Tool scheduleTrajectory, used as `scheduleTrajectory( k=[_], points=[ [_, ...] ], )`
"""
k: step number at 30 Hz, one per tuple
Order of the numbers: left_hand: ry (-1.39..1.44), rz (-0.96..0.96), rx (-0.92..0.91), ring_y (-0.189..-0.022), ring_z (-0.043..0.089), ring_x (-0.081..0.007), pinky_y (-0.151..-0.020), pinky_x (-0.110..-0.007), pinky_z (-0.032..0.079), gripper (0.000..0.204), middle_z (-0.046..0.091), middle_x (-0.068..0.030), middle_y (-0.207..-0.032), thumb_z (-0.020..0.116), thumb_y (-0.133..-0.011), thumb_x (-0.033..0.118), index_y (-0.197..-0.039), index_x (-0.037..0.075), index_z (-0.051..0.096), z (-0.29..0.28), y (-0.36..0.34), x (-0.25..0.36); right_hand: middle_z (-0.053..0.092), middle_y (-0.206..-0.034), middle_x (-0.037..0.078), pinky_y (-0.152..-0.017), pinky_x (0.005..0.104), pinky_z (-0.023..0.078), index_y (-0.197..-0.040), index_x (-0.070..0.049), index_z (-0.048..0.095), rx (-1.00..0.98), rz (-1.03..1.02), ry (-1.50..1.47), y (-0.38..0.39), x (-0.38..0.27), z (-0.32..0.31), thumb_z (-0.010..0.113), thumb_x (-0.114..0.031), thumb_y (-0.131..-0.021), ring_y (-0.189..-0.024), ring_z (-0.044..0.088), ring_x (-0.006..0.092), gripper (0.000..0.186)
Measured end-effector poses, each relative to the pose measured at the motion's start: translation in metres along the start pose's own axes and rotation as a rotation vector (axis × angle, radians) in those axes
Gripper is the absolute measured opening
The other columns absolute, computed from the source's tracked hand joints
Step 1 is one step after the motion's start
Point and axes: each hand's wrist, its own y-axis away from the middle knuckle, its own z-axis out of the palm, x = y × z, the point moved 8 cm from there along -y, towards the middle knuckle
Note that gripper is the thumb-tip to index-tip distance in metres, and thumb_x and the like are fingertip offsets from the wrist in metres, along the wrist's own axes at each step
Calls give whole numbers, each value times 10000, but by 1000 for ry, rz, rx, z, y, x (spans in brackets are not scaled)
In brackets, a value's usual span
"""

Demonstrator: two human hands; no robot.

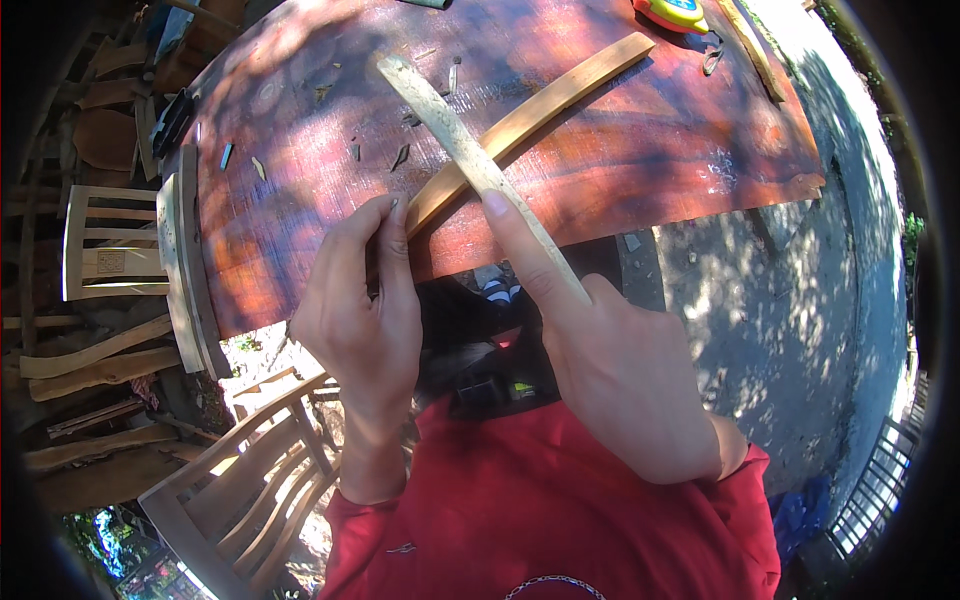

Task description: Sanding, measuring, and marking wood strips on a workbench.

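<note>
My right hand is closed around the lower end of a pale, worn wooden stick, with the index finger stretched along it. The stick slants up and left, crossing over a brown wooden slat in this view; I cannot tell whether they touch. That slat lies diagonally on the reddish-brown table. Beside its near end, my left hand has thumb and index finger pinched together. A tiny dark bit shows at those fingertips, too small to name.
A yellow and red tape measure sits at the far table edge, near a long wooden strip. Small scraps are scattered over the tabletop. Wooden chairs and stacked boards stand at left; concrete floor lies at right.
</note>
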Motion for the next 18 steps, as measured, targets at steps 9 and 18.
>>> scheduleTrajectory(
  k=[9, 18],
  points=[
    [3, -82, 29, -869, 789, -290, -771, -375, 611, 128, 794, -157, -990, 791, -978, 45, -1095, 2, 764, 3, 4, -6, 607, -759, 111, -558, 497, 560, -1731, -349, 284, -2, 0, -3, 1, 1, 3, 640, -11, -933, -606, 647, 341, 936],
    [57, -126, 11, -876, 792, -285, -767, -368, 611, 131, 799, -156, -991, 809, -965, 55, -1079, 3, 771, 2, 2, -9, 613, -749, 145, -523, 530, 542, -1735, -360, 249, -10, 16, 22, -2, 1, 3, 614, -40, -988, -554, 636, 393, 891]
  ],
)
